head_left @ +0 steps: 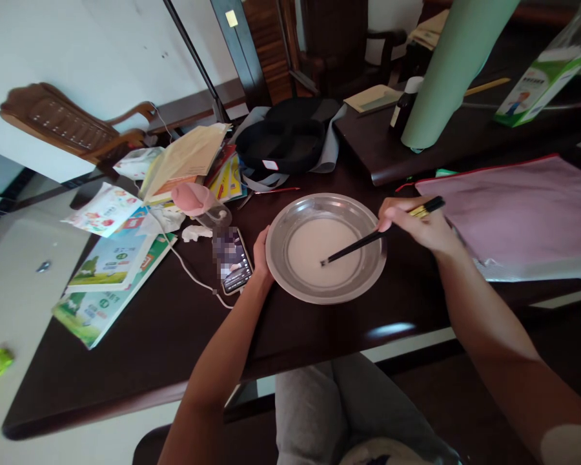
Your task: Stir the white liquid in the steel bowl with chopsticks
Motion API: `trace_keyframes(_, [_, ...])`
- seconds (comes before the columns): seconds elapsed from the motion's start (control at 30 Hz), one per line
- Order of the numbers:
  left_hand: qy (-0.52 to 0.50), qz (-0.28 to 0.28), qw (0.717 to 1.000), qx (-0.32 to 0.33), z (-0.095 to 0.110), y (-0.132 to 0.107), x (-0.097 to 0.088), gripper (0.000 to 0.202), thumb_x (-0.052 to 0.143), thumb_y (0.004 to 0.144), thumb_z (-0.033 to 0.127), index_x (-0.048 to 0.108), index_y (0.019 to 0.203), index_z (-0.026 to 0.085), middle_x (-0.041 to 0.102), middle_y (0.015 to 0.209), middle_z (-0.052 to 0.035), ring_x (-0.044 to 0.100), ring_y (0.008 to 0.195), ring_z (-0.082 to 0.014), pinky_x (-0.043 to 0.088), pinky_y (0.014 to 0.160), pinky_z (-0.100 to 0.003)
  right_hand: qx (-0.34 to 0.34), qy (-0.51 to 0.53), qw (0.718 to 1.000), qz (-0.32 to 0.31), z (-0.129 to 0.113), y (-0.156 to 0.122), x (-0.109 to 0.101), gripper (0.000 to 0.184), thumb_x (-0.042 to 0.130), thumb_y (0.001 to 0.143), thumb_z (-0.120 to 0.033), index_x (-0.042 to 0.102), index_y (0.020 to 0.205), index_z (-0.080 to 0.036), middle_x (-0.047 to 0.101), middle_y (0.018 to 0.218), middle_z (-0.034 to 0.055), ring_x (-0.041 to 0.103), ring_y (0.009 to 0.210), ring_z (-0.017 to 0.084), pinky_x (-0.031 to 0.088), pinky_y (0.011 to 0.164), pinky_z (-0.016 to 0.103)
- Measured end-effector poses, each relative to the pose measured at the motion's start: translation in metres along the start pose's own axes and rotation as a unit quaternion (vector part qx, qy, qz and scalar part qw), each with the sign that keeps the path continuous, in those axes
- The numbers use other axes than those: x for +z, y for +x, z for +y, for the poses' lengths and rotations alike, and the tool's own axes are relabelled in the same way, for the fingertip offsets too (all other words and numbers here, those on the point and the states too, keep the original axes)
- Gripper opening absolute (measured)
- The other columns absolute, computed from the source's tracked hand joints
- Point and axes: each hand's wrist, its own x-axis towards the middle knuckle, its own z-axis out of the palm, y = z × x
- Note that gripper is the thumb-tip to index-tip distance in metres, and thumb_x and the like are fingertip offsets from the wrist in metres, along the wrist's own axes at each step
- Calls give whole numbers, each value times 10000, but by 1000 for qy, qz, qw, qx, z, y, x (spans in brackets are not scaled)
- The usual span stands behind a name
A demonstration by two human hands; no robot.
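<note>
A round metal plate (290,274) holding a pale whitish liquid (319,248) sits on the dark wooden table (174,336) in front of me. My left hand (261,255) grips the plate's left rim, fingers curled against it. My right hand (414,223) is closed on a pair of black chopsticks (363,242) with gold tops. Their tips dip into the liquid near the plate's middle.
A phone (235,261) with a white cable lies just left of the plate. Books and papers (116,258), a pink-lidded cup (201,203) and a black bag (285,139) crowd the left and back. A pink zip folder (523,213) lies right, a green roll (452,71) behind.
</note>
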Motion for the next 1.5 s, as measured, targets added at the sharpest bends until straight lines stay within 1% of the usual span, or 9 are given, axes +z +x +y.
trace_keyframes(0.1, [-5, 1, 1000, 3, -1, 2, -2, 184, 688, 813, 338, 688, 678, 213, 720, 622, -18, 758, 871, -269, 610, 873, -375, -2, -33, 999, -16, -2, 1, 3, 356, 680, 922, -561, 780, 738, -274, 722, 753, 23, 665, 724, 193, 469, 674, 343])
trace_keyframes(0.27, [-4, 3, 1000, 0, 0, 3, -2, 174, 665, 833, 320, 700, 703, 210, 730, 638, -20, 760, 858, -257, 608, 872, -363, -8, 0, 997, 83, 2, 0, -3, 417, 647, 959, -522, 735, 641, -268, 669, 653, 5, 624, 660, 181, 454, 686, 349])
trace_keyframes(0.47, [2, 1, 1000, 5, 1, 1, -1, 186, 678, 833, 326, 678, 677, 224, 710, 604, -5, 762, 849, -252, 611, 853, -352, -3, -34, 999, -30, -5, 1, 3, 350, 676, 927, -550, 781, 733, -279, 726, 757, 23, 667, 730, 199, 468, 676, 349])
trace_keyframes(0.67, [5, -6, 1000, -18, 1, -1, -1, 224, 652, 856, 361, 705, 706, 204, 727, 637, -26, 763, 875, -260, 602, 873, -359, -3, -11, 996, 86, 0, 0, -2, 439, 633, 957, -556, 729, 637, -273, 665, 645, 16, 622, 661, 191, 462, 679, 362])
trace_keyframes(0.87, [0, -7, 1000, -2, 0, 0, -2, 206, 668, 844, 345, 705, 682, 223, 716, 620, -24, 758, 901, -269, 601, 875, -365, 2, -29, 999, -25, -4, 1, 2, 354, 669, 936, -532, 772, 729, -265, 732, 761, 29, 663, 732, 194, 469, 684, 347])
trace_keyframes(1.03, [-1, -8, 1000, -3, 0, 2, -3, 188, 690, 820, 347, 705, 686, 216, 729, 645, -28, 759, 925, -280, 598, 891, -371, -2, -8, 997, 79, -1, 0, -2, 409, 648, 966, -494, 738, 657, -241, 680, 669, 31, 628, 683, 182, 444, 704, 353])
trace_keyframes(1.23, [6, 0, 1000, 2, 1, 1, -2, 182, 652, 844, 323, 685, 696, 222, 724, 632, -22, 756, 909, -272, 608, 879, -380, 15, -19, 999, -33, -5, 0, 2, 365, 662, 944, -519, 774, 734, -243, 728, 762, 43, 660, 733, 195, 458, 689, 347])
trace_keyframes(1.4, [4, 2, 1000, -7, 0, 2, -1, 198, 648, 849, 341, 696, 702, 217, 730, 642, -25, 759, 905, -279, 606, 881, -383, 9, -26, 997, 76, -3, 0, -1, 427, 650, 946, -550, 740, 663, -244, 669, 677, 39, 617, 692, 191, 449, 702, 363])
trace_keyframes(1.5, [4, 6, 1000, -5, -1, 3, -3, 189, 650, 850, 336, 700, 711, 217, 732, 650, -20, 758, 883, -265, 601, 884, -369, 16, 6, 998, 54, -2, -1, -2, 452, 643, 954, -541, 728, 625, -244, 671, 651, 39, 616, 679, 196, 452, 705, 370])
